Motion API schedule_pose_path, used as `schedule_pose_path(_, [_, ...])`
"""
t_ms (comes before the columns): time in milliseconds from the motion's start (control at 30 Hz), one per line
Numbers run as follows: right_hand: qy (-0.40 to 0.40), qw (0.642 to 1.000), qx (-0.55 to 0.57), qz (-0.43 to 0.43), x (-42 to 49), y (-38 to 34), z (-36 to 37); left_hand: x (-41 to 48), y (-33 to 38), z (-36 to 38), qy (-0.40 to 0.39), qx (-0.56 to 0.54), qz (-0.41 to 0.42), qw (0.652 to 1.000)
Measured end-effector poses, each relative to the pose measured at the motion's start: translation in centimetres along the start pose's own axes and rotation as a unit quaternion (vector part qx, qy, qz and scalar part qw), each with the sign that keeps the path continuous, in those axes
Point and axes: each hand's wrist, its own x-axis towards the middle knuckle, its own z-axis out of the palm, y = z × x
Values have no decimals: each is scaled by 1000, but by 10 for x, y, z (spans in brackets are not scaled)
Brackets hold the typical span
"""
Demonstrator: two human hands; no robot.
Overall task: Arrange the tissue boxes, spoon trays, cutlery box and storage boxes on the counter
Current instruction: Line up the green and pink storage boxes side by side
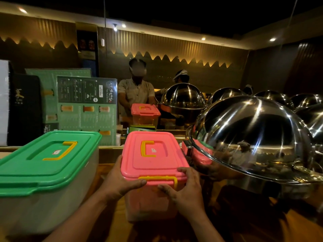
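Note:
A pink-lidded storage box (153, 154) with a yellow handle and yellow front clasp sits in the middle of the wooden counter (253, 222). My left hand (120, 180) grips its near left corner, thumb on the front rim. My right hand (185, 187) holds the near right corner, fingers over the lid edge beside the clasp. To the left stands a larger storage box with a green lid (47, 159) and a yellow handle. A second pink-lidded box (145, 113) rests farther back, in front of another person.
A large steel dome cover (253, 137) sits close on the right of the pink box, with several more domes (183, 96) behind. Upright menu boards (87, 109) stand at the back left. A person in a beige shirt (136, 93) works across the counter.

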Motion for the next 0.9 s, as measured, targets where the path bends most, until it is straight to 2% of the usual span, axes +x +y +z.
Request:
schedule_pose_path(433, [-15, 1000, -12, 5, 1, -3, -3, -3, 7, 2, 16, 23, -16, 999])
schedule_pose_path(600, [-26, 996, -88, 7, -2, -10, -6, -13, 19, 2, 47, 55, -22, 997])
schedule_pose_path(667, [-2, 989, -150, 1, -5, -16, -6, -22, 28, 5, 71, 81, -13, 994])
schedule_pose_path(733, [42, 979, -193, -42, -7, -29, -4, -29, 40, 0, 97, 110, -2, 989])
schedule_pose_path(800, [73, 976, -174, -105, -11, -49, 2, -37, 52, -16, 117, 149, 2, 982])
schedule_pose_path(900, [49, 976, -113, -178, -18, -83, 25, -57, 65, -57, 136, 193, 26, 971])
